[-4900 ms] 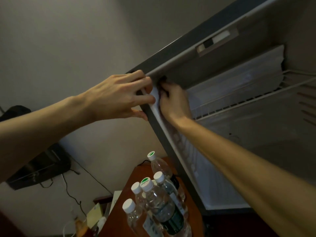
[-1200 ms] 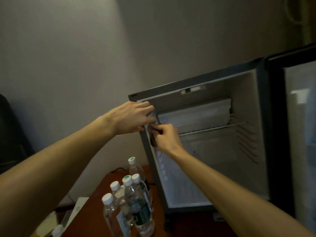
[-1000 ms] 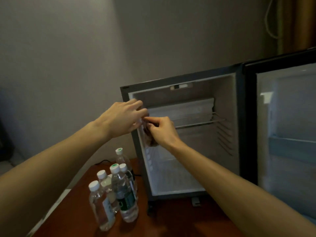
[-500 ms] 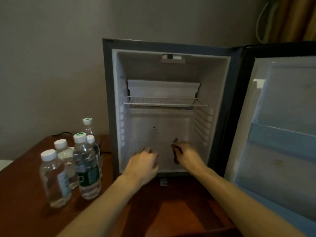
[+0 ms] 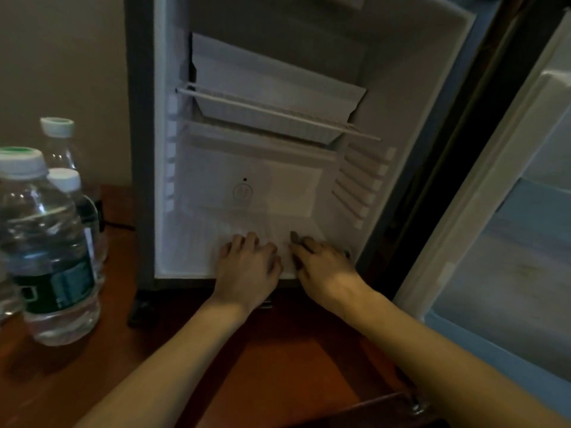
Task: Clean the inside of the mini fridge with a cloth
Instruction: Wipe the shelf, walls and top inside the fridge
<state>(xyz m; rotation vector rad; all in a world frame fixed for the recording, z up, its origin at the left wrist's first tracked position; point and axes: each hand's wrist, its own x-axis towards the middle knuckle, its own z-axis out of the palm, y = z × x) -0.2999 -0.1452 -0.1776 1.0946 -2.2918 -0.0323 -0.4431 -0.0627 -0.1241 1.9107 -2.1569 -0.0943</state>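
Standing open on the wooden table (image 5: 278, 375), the mini fridge (image 5: 278, 168) is showing a white, ribbed interior with a wire shelf (image 5: 278, 114) across its upper half, and a dark cloth (image 5: 295, 242) is peeking from under the right hand (image 5: 324, 267) on the fridge floor. The left hand (image 5: 247, 267) is lying beside it with fingers relaxed and spread, while the right fingers are pressing the cloth, though whether they are curling round it cannot be told. Both hands are sitting lower than a second ago, when they were working at the fridge's upper left corner, and the water bottles (image 5: 46, 242) are standing left of the fridge.

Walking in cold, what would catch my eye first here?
The open mini fridge, its white inside bare but for a wire shelf. Two hands, left hand and right hand, lie side by side on its floor. Water bottles stand on the wooden table at left.
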